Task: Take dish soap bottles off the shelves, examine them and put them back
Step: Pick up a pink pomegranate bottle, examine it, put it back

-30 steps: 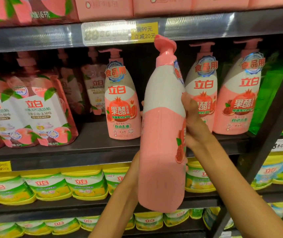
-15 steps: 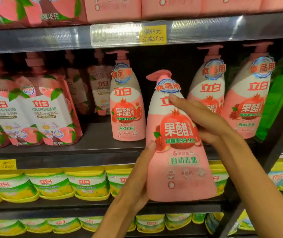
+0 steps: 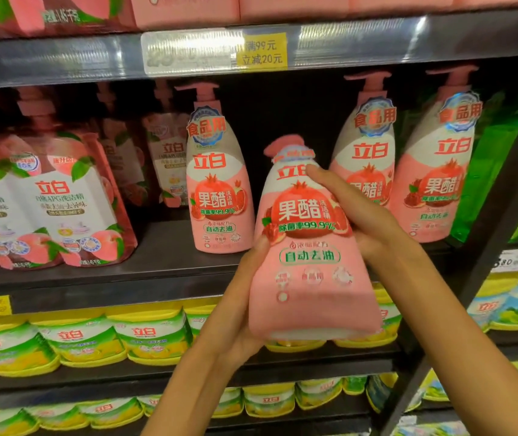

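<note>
The dark metal shelf [image 3: 169,262] kept a gap in its front-edge row. Before it, the pink plastic pump bottle [image 3: 309,265] tilted label-outward for reading, left hand [image 3: 238,313] cupping its base, right hand [image 3: 364,215] fingers wrapping its shoulder.

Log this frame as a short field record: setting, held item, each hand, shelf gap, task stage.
setting: store shelves stocked with dish soap
held item: pink pump bottle, front label toward the camera, top tilted away
left hand: cups the bottle's lower left side
right hand: grips the upper right, fingers across the label
shelf gap: open spot between the standing bottles
task stage: bottle off the shelf, under examination
</note>
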Tool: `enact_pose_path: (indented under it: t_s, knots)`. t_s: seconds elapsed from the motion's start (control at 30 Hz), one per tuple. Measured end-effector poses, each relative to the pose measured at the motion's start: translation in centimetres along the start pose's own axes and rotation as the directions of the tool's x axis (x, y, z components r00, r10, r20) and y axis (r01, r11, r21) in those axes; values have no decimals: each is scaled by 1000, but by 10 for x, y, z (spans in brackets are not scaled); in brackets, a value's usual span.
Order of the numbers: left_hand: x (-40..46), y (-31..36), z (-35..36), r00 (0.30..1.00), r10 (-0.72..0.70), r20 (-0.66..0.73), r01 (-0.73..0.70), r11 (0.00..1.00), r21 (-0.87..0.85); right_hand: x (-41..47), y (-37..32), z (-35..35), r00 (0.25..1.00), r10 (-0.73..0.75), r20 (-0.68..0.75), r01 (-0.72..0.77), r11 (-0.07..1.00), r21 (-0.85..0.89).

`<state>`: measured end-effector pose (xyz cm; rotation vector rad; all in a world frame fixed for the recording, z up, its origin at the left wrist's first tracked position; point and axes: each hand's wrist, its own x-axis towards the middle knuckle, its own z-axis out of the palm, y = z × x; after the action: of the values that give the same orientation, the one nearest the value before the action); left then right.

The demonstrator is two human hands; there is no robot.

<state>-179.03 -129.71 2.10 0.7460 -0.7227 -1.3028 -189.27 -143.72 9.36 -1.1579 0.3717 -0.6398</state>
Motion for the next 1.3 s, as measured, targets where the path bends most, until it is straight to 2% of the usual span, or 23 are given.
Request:
enact_pose_path:
  t_s: [0.03, 0.13, 0.2, 0.27, 0.37, 0.47, 0.73, 1.07, 1.2, 1.3]
  knots:
    - [2, 2, 0, 1000, 17, -2, -17, 1000, 20, 1, 0, 0, 995, -101, 10, 101, 993, -62]
    - [6, 8, 0, 974, 160, -158, -104, 944, 312, 0, -1, 4, 938, -336, 82, 346, 916, -204]
    - [12, 7, -2, 948, 263, -177, -153, 869, 471, -1, 1, 5, 902, -412, 130, 432, 865, -255]
    - [17, 5, -3, 920, 359, -159, -215, 800, 561, -2, 4, 5, 882, -432, 188, 471, 825, -312]
    - [22, -4, -8, 898, 417, -137, -273, 775, 569, -4, 2, 3, 875, -413, 252, 484, 754, -445]
    - [22, -10, -8, 897, 426, -116, -296, 775, 559, -4, 6, -2, 877, -403, 261, 480, 720, -502]
    - [48, 5, -10, 891, 442, -109, -306, 759, 575, 12, 10, 1, 855, -517, 40, 495, 792, -356]
    - [93, 9, -16, 857, 502, -115, -325, 700, 636, 44, 0, -9, 857, -514, 45, 479, 759, -441]
    - [98, 0, -18, 813, 562, -155, -287, 618, 732, 49, 6, -15, 847, -529, 53, 492, 742, -456]
    - [96, -9, -15, 700, 686, -198, -242, 489, 838, 55, 9, -17, 840, -541, 46, 494, 725, -480]
